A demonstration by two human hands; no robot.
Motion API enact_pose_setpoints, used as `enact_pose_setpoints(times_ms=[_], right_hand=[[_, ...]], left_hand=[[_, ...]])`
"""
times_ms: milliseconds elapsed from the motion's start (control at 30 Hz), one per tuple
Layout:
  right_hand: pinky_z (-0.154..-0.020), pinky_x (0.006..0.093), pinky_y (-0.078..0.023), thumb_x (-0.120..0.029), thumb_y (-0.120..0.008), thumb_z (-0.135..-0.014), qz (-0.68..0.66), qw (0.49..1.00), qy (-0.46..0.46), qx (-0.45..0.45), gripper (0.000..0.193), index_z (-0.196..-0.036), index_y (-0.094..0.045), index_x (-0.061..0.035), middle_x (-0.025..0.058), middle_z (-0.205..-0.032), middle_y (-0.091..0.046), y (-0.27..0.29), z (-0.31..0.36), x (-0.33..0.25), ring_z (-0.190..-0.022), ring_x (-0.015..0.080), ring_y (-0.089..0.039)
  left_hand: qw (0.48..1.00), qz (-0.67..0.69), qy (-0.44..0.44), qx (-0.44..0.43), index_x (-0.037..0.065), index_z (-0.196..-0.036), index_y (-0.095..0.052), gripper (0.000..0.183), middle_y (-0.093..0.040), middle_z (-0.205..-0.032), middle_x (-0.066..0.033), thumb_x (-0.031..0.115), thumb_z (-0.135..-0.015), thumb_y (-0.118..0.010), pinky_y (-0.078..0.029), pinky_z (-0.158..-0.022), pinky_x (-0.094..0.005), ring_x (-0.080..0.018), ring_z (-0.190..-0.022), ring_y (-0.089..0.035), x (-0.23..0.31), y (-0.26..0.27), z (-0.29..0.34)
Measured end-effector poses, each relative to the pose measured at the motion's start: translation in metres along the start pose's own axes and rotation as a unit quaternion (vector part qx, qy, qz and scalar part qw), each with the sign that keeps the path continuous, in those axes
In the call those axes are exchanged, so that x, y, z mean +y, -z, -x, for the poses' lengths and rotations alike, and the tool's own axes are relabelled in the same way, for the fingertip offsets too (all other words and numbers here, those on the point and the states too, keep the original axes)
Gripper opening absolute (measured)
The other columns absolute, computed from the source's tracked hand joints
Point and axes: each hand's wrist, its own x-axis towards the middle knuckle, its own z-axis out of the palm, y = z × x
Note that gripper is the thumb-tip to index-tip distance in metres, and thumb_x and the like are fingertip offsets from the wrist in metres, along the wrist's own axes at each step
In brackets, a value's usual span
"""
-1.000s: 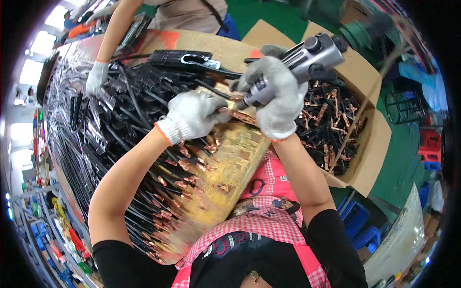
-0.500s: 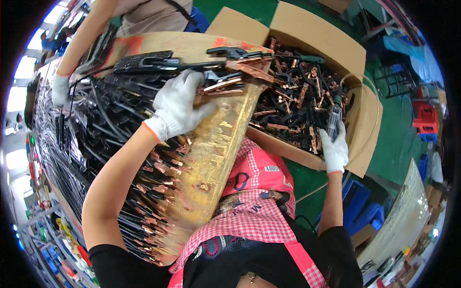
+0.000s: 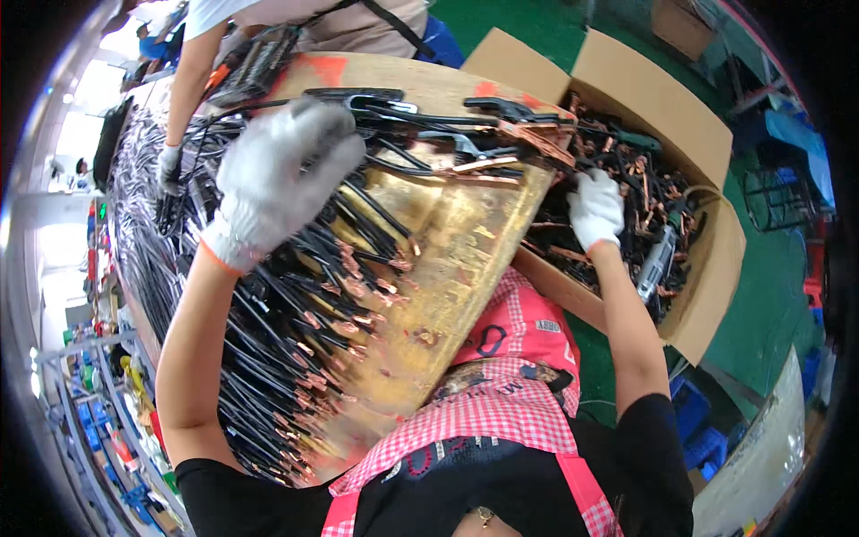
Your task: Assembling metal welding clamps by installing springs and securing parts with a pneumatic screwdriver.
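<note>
My left hand (image 3: 291,179), in a white glove with an orange cuff, is raised over black cables (image 3: 295,313) on the worktable; motion smears its fingers. Many of the cables end in copper-coloured tips. My gloved right hand (image 3: 596,208) is at the near left part of a cardboard box, its fingers curled down over a heap of copper-and-black clamps (image 3: 626,170); whatever they hold is hidden. A grey power screwdriver (image 3: 658,261) lies on the heap, right of that hand. Clamps with copper jaws (image 3: 539,141) rest at the table's far right corner, cables attached.
The worn wooden tabletop (image 3: 429,295) ends right in front of me. The box's flaps (image 3: 649,98) stand spread open. Across the table, a co-worker's gloved hand (image 3: 168,168) is by the cable pile. Blue plastic stools (image 3: 702,438) stand at lower right.
My right hand has let go of the screwdriver and moved left across the box. My left hand has drawn back leftward from the clamps at the corner. The whole view has shifted.
</note>
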Motion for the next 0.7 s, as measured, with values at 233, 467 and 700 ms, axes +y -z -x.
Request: enact_pose_setpoints(times_ms=[233, 467, 700], right_hand=[[-0.066, 0.0246, -0.055, -0.015, -0.066, -0.096, -0.586, 0.794, -0.107, 0.122, 0.031, -0.123, -0.063, 0.0003, 0.0117, -0.102, -0.071, 0.094, 0.062, 0.044, -0.084, 0.0149, -0.069], [-0.079, 0.0343, -0.052, -0.028, -0.062, -0.089, -0.663, 0.731, -0.133, -0.095, 0.035, -0.096, -0.066, 0.0055, 0.0138, -0.099, -0.069, 0.125, 0.147, 0.064, -0.086, 0.0222, -0.065], [-0.073, 0.0326, -0.056, -0.027, -0.059, -0.093, -0.896, 0.382, -0.145, -0.174, 0.034, -0.106, -0.067, 0.0029, 0.0155, -0.096, -0.071, 0.071, 0.189, 0.027, -0.079, 0.0211, -0.069]], left_hand=[[0.982, -0.048, -0.065, -0.17, 0.008, -0.094, -0.066, 0.022, -0.066, -0.094, -0.0099, 0.028, -0.085, -0.067, -0.051, -0.082, -0.0433, -0.0305, -0.092, -0.064, 0.007, -0.035, 0.032], [0.934, -0.158, -0.036, -0.32, 0.009, -0.09, -0.064, 0.023, -0.068, -0.073, -0.0135, 0.032, -0.089, -0.065, -0.054, -0.062, -0.0493, -0.0355, -0.071, -0.07, 0.012, -0.075, 0.01], [0.955, -0.147, -0.1, -0.238, 0.007, -0.088, -0.063, 0.016, -0.065, -0.097, -0.0152, 0.02, -0.079, -0.069, -0.053, -0.076, -0.0448, -0.0355, -0.086, -0.066, 0.007, -0.102, 0.008]])
